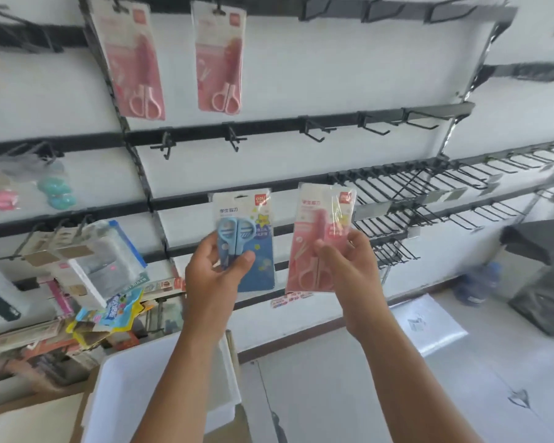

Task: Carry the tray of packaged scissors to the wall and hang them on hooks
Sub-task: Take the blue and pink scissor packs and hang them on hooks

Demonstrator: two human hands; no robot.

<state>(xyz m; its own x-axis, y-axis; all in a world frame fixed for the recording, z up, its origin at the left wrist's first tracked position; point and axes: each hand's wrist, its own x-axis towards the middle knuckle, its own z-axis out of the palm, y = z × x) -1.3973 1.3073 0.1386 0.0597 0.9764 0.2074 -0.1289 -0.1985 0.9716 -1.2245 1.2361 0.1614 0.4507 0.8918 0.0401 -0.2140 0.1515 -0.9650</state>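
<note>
Both forearms are bare to the frame's lower edge, no sleeve showing; the left hand and right hand seemingly wear no rings.

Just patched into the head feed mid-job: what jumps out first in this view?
Two bare hands raised mid-frame: the left hand grips a blue packaged pair of scissors, the right hand a pink packaged pair of scissors. Above, two pink scissor packs hang on the top black rail's hooks, with bare hooks on the rail below. A white tray sits beneath the arms.
</note>
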